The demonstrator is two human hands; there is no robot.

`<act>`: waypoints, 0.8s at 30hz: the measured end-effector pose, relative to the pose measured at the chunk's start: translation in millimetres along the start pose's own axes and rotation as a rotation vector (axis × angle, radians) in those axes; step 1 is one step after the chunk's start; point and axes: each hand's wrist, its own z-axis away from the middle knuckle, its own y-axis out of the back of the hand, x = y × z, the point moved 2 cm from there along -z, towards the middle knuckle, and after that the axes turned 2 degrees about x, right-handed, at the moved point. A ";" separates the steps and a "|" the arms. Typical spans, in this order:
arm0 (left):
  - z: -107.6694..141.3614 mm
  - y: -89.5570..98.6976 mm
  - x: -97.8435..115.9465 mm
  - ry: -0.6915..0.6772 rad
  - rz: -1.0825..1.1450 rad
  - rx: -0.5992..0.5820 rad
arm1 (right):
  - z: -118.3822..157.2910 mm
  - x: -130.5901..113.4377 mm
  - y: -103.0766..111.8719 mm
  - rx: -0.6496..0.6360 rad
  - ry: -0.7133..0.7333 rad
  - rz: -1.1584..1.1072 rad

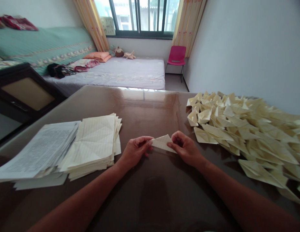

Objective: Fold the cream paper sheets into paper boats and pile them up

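The left hand (134,151) and right hand (186,149) each pinch closed on one end of a cream, triangular folded paper piece (162,142) above the glossy brown table (140,106); print on the white printed-sheet stack (38,151) is unreadable.

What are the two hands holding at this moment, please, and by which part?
A folded paper piece: the left hand pinches its left tip, the right hand its right end.

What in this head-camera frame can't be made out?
- Printed sheets: text too small and blurred.
- Pile of folded paper shapes: cut off by the right edge.
- Folded paper: both ends hidden under the left hand and right hand.
- Cream sheet stack: lower sheets covered.
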 end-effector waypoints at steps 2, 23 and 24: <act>-0.6 -0.2 -1.6 0.009 0.008 -0.012 | -0.1 0.3 0.2 0.008 0.004 -0.001; 2.5 2.7 9.2 -0.254 -0.428 0.003 | -4.4 3.0 0.0 -0.164 -0.086 -0.199; 2.4 3.9 10.2 -0.265 -0.436 0.020 | -5.0 3.2 1.7 -0.188 -0.101 -0.207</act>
